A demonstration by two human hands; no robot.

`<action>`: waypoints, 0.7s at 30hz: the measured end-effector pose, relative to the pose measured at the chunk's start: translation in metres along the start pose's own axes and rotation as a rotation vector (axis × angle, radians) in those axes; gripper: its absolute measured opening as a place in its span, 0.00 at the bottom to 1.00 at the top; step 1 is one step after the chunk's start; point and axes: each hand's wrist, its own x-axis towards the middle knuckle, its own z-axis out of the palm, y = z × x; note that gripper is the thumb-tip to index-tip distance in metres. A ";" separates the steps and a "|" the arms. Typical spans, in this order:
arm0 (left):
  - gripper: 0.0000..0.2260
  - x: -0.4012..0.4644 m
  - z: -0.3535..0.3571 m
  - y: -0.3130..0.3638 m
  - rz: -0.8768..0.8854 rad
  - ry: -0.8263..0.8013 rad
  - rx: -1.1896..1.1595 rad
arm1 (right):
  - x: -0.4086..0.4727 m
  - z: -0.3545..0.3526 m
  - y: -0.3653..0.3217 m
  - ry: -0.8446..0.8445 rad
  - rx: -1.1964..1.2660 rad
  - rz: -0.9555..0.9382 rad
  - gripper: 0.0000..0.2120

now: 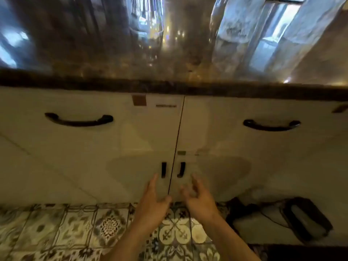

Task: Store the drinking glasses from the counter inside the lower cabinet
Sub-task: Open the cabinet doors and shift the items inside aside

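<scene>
The glasses point(148, 32) stand on the far dark counter point(169, 87), smeared by blur into clear streaks, so their number and shape are hard to make out. Below, the pale lower cabinet point(131, 147) has both doors shut. The left hand point(152, 200) and right hand point(199, 198), open and empty, hover near the two small black door handles point(163, 170).

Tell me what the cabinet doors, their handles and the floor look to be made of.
Cabinet doors: probably laminate or painted board, cream and glossy, since they show soft reflections. Handles: dark, likely metal or plastic; too small to tell. Floor: patterned tiles, apparently ceramic, with visible grout lines and a slight sheen.
</scene>
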 end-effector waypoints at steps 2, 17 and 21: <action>0.40 0.013 0.009 -0.007 0.017 0.008 -0.048 | 0.013 0.010 0.006 -0.004 0.111 -0.013 0.36; 0.44 0.007 0.005 -0.039 0.153 -0.064 -0.106 | -0.004 0.027 0.027 -0.024 0.162 -0.128 0.30; 0.41 -0.033 0.002 -0.053 0.169 -0.058 -0.118 | -0.035 0.021 0.041 -0.015 0.152 -0.129 0.26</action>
